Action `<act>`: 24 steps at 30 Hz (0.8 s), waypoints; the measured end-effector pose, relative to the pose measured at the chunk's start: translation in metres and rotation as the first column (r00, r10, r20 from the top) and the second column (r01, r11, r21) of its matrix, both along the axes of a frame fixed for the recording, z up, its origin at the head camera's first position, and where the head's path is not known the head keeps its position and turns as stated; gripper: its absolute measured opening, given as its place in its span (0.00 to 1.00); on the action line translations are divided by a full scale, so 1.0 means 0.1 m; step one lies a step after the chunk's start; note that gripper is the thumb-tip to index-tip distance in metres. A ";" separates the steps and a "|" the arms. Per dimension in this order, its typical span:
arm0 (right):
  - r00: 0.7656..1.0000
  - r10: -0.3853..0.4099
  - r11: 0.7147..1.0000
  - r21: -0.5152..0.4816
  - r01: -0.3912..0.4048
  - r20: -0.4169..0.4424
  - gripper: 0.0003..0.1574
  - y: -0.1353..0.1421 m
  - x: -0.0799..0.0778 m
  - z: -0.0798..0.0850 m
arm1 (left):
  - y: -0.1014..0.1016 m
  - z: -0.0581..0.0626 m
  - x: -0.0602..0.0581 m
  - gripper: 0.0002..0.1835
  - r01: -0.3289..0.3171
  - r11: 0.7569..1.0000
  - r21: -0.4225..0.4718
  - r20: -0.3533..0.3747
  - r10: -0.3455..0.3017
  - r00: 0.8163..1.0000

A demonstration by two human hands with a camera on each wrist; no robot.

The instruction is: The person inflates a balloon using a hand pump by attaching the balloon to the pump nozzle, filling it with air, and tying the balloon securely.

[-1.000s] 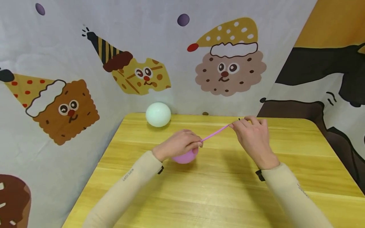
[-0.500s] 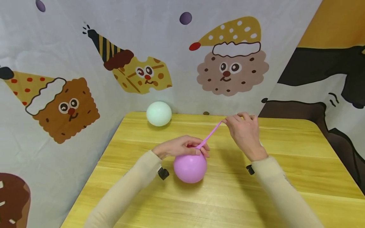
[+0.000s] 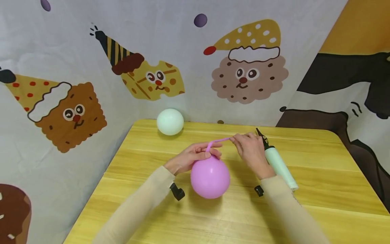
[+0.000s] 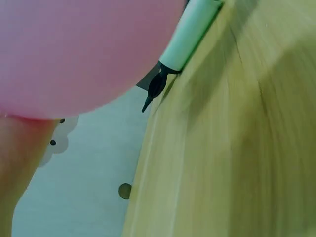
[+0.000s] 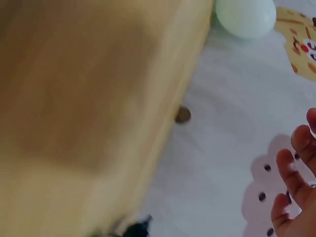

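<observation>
A round, inflated pink balloon (image 3: 210, 178) hangs below my left hand (image 3: 195, 156), just over the table. My left thumb and fingers pinch the base of its neck. From there the thin neck rises past the left fingers and runs to the right. My right hand (image 3: 250, 149) pinches its far end between thumb and fingertips. In the left wrist view the pink balloon (image 4: 84, 54) covers most of the left hand. The right wrist view shows only some bent fingers (image 5: 295, 177) of the right hand; the neck is not seen there.
A mint-green balloon (image 3: 170, 122) rests at the table's back left edge. Close beside my right hand and forearm lies a mint-green hand pump (image 3: 279, 166) with a black nozzle. The wooden table (image 3: 195, 223) meets a cartoon-printed cloth (image 3: 198, 112) behind.
The pink balloon has come out from under my left hand and hangs lower. My right hand has moved left and down, so the neck is shorter and bent. The pump is uncovered.
</observation>
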State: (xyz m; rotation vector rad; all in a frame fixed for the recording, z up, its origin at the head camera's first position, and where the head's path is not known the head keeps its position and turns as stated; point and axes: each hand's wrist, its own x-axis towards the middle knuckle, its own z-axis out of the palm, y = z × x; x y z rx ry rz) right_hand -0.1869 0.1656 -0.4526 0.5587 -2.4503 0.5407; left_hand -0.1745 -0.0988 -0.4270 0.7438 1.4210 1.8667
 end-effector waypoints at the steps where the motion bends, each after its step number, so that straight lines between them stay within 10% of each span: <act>1: 0.999 0.010 1.000 -0.005 -0.010 0.030 0.20 -0.03 0.04 -0.03 | 0.00 -0.01 0.00 0.32 -0.042 0.999 0.017 0.014 0.042 0.999; 11: 0.972 0.129 0.992 -0.020 -0.128 0.195 0.06 -0.17 0.38 -0.01 | 0.06 -0.10 -0.01 0.27 -0.288 0.957 0.023 0.017 0.287 0.958; 17: 0.973 0.180 0.974 0.115 -0.197 0.147 0.08 -0.19 0.55 0.20 | 0.10 -0.06 0.00 0.22 -0.299 0.941 -0.160 -0.267 0.251 0.931; 24: 0.981 0.185 0.954 0.230 -0.195 0.064 0.09 -0.27 0.72 0.33 | 0.20 0.04 0.02 0.20 -0.369 0.881 -0.296 -0.529 0.171 0.831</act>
